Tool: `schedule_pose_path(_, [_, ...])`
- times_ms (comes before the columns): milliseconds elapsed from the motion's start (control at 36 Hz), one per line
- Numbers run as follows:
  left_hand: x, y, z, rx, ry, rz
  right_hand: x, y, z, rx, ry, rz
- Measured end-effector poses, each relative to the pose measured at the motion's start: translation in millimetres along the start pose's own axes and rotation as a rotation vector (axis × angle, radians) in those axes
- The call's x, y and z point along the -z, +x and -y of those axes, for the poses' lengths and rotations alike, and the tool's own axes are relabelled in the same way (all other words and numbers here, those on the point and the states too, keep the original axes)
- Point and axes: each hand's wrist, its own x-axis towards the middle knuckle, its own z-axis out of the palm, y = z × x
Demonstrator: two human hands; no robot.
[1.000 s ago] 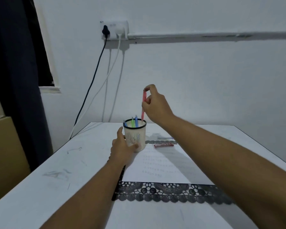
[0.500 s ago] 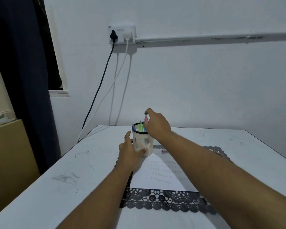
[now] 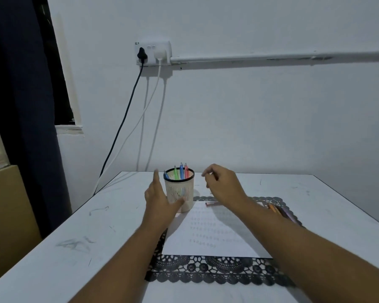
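We see a cream perforated plastic pen cup with a black rim (image 3: 179, 190) standing upright on the white desk (image 3: 74, 237), at the far left corner of a white sheet of paper (image 3: 208, 235) that lies on a black lace mat (image 3: 206, 270). A pink pen (image 3: 186, 171) stands in the cup at its right side, next to a blue pen (image 3: 181, 171), a green pen (image 3: 175, 172) and another blue one low at the left.

Our left hand (image 3: 159, 204) is spread beside the cup's left wall. Its fingers point straight up and its thumb lies across the lower front of the cup. We cannot tell whether the thumb presses on it.

Our right hand (image 3: 224, 186) hangs in the air just right of the cup, clear of it, fingers loosely curled with nothing in them.

A small red stick (image 3: 211, 204) lies on the paper's far edge below that hand. A few coloured pencils (image 3: 279, 212) lie on the mat's right side.
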Motion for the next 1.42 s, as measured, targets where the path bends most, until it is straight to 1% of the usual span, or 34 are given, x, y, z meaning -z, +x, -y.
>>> schedule_pose_path(83, [10, -8, -15, -0.244, 0.081, -0.16, 16, -29, -19, 0.007, -0.066, 0.127])
schedule_pose_path(139, [16, -13, -30, -0.445, 0.107, -0.285, 27, -43, -33, 0.02, -0.133, 0.158])
schedule_pose_path(167, [17, -16, -37, -0.532, 0.112, -0.312, 33, -47, -39, 0.015, -0.144, 0.168])
schedule_pose_path(194, [17, -19, -45, -0.603, 0.111, -0.297, 37, -51, -44, 0.007, -0.157, 0.183])
schedule_pose_path(222, [15, -22, -50, -0.658, 0.108, -0.239, 41, -53, -48, 0.002, -0.175, 0.202])
schedule_pose_path(278, [5, -32, -57, -0.711, 0.135, -0.035, 45, -60, -55, -0.015, -0.212, 0.241])
schedule_pose_path(333, [-8, -41, -57, -0.702, 0.221, 0.161, 48, -66, -62, -0.051, -0.253, 0.287])
schedule_pose_path(417, [-26, -50, -50, -0.628, 0.366, 0.434, 49, -73, -71, -0.111, -0.315, 0.383])
schedule_pose_path(472, [-34, -52, -45, -0.578, 0.479, 0.626, 49, -77, -72, -0.116, -0.307, 0.388])
schedule_pose_path(528, [-36, -51, -42, -0.542, 0.554, 0.731, 48, -78, -68, -0.108, -0.314, 0.382])
schedule_pose_path(639, [-35, -50, -39, -0.467, 0.56, 0.774, 45, -81, -61, -0.07, -0.386, 0.396])
schedule_pose_path(722, [-36, -51, -35, -0.437, 0.573, 0.812, 50, -80, -58, -0.083, -0.414, 0.359])
schedule_pose_path(778, [-38, -50, -35, -0.431, 0.586, 0.828, 61, -75, -56, -0.094, -0.464, 0.269])
schedule_pose_path(833, [-38, -50, -36, -0.431, 0.608, 0.855, 77, -68, -56, -0.142, -0.482, 0.121])
schedule_pose_path(889, [-38, -50, -36, -0.433, 0.615, 0.876, 96, -64, -60, -0.221, -0.469, -0.02])
schedule_pose_path(944, [-38, -50, -35, -0.432, 0.611, 0.883, 116, -63, -68, -0.322, -0.49, -0.109])
schedule_pose_path(1000, [-38, -50, -35, -0.426, 0.604, 0.884, 133, -65, -77, -0.441, -0.563, -0.088])
schedule_pose_path(1056, [-38, -49, -35, -0.419, 0.592, 0.885, 143, -67, -83, -0.567, -0.601, 0.003])
schedule_pose_path(1111, [-38, -49, -35, -0.416, 0.585, 0.887, 145, -68, -86, -0.635, -0.568, 0.092])
schedule_pose_path(1195, [-38, -49, -34, -0.413, 0.582, 0.888, 139, -68, -85, -0.622, -0.549, 0.155])
schedule_pose_path(1417, [-39, -48, -32, -0.413, 0.58, 0.886, 122, -68, -78, -0.563, -0.501, 0.16])
